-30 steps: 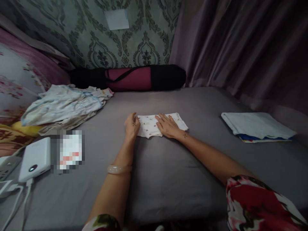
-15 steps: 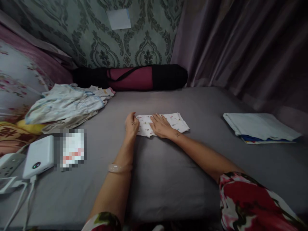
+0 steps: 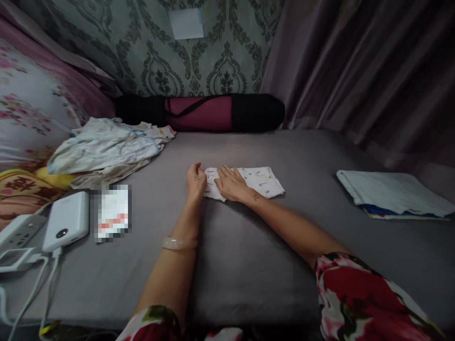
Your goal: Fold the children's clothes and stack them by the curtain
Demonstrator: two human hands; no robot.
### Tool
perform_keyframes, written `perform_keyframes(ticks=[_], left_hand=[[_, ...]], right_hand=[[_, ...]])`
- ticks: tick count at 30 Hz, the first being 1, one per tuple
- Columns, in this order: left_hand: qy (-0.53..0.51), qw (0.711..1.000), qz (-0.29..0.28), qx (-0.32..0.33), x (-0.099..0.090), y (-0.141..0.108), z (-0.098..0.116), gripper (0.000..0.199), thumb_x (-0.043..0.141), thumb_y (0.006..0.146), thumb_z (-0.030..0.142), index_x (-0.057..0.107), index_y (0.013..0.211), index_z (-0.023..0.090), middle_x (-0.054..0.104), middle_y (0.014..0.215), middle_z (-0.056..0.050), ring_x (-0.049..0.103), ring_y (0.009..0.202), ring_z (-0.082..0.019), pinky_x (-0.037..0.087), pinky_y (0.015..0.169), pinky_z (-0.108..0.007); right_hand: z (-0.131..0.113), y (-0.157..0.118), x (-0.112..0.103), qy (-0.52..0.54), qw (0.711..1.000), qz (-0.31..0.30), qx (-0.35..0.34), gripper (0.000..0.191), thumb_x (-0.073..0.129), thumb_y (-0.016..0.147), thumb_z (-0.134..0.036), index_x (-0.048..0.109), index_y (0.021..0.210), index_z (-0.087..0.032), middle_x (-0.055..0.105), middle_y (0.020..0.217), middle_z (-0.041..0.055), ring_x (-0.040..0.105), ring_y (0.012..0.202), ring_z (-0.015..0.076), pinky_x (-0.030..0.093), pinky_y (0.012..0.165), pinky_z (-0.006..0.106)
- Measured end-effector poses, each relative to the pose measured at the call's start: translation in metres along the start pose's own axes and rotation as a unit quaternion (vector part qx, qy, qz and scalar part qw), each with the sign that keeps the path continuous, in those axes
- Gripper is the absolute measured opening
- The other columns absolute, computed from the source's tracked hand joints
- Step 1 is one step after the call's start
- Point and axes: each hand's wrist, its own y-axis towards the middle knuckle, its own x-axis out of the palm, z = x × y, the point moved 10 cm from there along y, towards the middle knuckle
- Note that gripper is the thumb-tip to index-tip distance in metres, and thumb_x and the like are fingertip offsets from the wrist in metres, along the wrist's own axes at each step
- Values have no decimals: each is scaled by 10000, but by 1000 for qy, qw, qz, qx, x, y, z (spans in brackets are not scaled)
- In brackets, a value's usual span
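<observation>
A folded white cloth with small printed figures [image 3: 263, 182] lies flat on the grey sheet [image 3: 249, 251] in the middle of the view. My right hand [image 3: 231, 183] rests palm down on its left half, fingers stretched out. At the cloth's left edge my left hand [image 3: 196, 181] stands on its side, fingers curled towards the cloth and closed at that edge. Its fingertips are mostly hidden, so what they pinch is hard to make out.
Crumpled light clothes [image 3: 106, 147] lie at the back left. A white power bank [image 3: 67, 220], a power strip [image 3: 21, 230] and cables are on the left. Folded pale cloth [image 3: 394, 192] lies right. A black and maroon bag [image 3: 202, 113] lies along the wall.
My right hand has slid left over the cloth, closer to my left hand. The whole view has shifted slightly. My left hand keeps its place at the cloth's left edge.
</observation>
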Motion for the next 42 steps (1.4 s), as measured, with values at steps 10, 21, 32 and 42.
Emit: perform_keyframes(ticks=[10,21,32,42], left_hand=[[-5,1000,14,-13,-6,0,-1,381,360,852,155,628,1118,102,667,1141,-140,607,1101,-216,458,985,-339],[-11,999,24,-34,-6,5,-9,366,362,856,164,632,1101,132,670,1139,-133,613,1097,-221,463,978,-346],[55,995,0,84,10,-12,28,353,367,896,189,603,1154,141,652,1189,-146,597,1134,-231,435,1007,-369],[199,935,-127,263,60,-56,68,336,399,906,189,558,1199,149,609,1237,-179,507,1245,-280,361,1051,-436]], right_hand=[[-4,5,11,-1,1000,-17,20,585,295,978,-359,336,1457,-27,314,1531,188,245,1425,289,169,1153,480],[-40,12,18,18,1000,24,-4,582,228,1002,-382,341,1455,-35,297,1542,177,220,1435,284,124,1166,477],[15,-18,-18,7,998,53,23,541,269,1000,-336,348,1463,-67,287,1550,164,187,1448,248,84,1178,450],[46,-32,-6,0,997,41,70,514,295,998,-385,404,1441,-149,315,1540,148,248,1424,285,151,1149,511]])
